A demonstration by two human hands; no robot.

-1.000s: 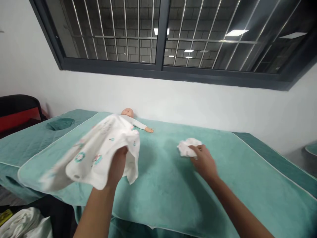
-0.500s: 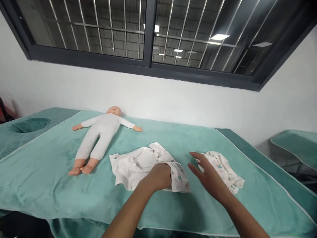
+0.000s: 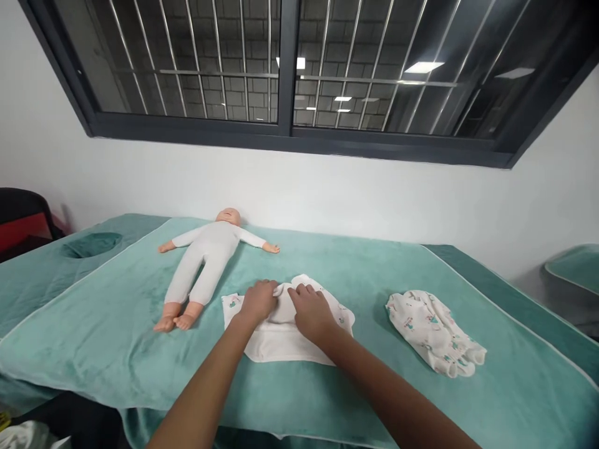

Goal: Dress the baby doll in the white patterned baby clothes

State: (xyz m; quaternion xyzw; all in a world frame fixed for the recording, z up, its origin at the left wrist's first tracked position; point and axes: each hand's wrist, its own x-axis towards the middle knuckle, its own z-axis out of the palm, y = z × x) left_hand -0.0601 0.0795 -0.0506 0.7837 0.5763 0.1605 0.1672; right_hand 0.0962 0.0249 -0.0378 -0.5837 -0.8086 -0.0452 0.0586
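Note:
A small white baby shirt [image 3: 290,346] with a printed pattern lies spread on the green bed cover in front of me. My left hand [image 3: 259,304] is closed on its upper left part, the fingertips bunching the cloth. Close beside it, my right hand [image 3: 312,312] has bent fingers pinching the fabric near the middle. Some of the shirt is hidden beneath both hands. Further left, a baby doll [image 3: 206,249] in a white suit lies on its back, arms spread. To the right sits a crumpled piece of patterned white baby clothing [image 3: 433,330], apart from my hands.
The green-covered bed [image 3: 116,349] stands against the white wall, with a round hollow [image 3: 91,244] at its left end. A barred window [image 3: 285,75] is above. A black and red chair [image 3: 25,221] stands at far left, another green surface [image 3: 578,268] at far right.
My right hand has moved left from beside the crumpled clothing onto the shirt. My left hand has come out from under the shirt's patterned panel and moved left. The view has shifted slightly.

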